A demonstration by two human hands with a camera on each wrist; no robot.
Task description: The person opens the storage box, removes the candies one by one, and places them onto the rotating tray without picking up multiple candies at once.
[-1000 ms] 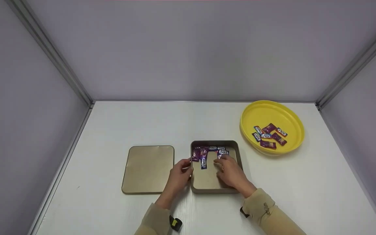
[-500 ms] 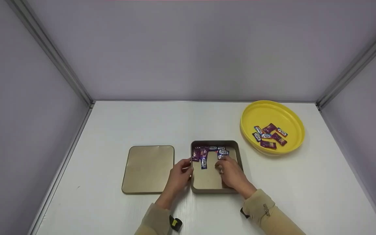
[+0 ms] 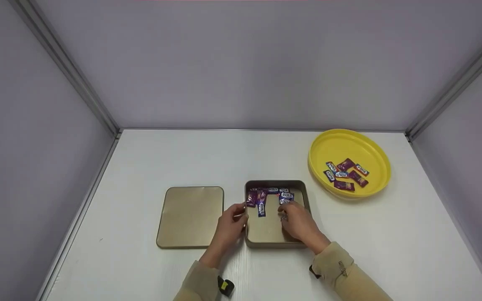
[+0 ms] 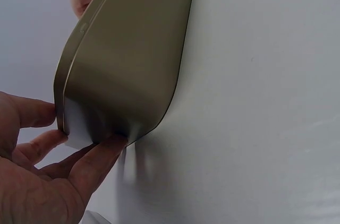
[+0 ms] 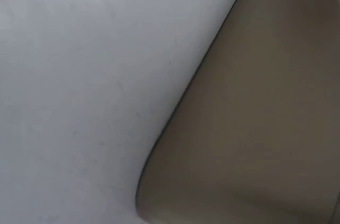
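In the head view, a gold-brown open tin (image 3: 266, 244) stands on the table with several candies (image 3: 261, 195) in purple or blue-white wrappers along its far side. My left hand (image 3: 229, 225) touches the tin's outer left wall. In the left wrist view its fingertips (image 4: 118, 140) rest on the tin's side (image 4: 127, 49) and rim. My right hand (image 3: 299, 221) reaches into the right half of the tin, fingers bent, beside a blue-white candy (image 3: 285, 201). Its fingertips are too small to tell whether they hold anything. The right wrist view shows only the tin's side (image 5: 249, 102) and the table.
A matching gold lid (image 3: 191, 217) lies flat left of the tin. At the back right, a round yellow tray (image 3: 337, 144) holds several more wrapped candies (image 3: 358, 178). Grey panels (image 3: 241, 67) wall in the white table (image 3: 174, 154).
My right hand's fingers have drawn in and shifted slightly right inside the tin, showing more of the blue-white candy by them. My left hand stays in place at the tin's wall.
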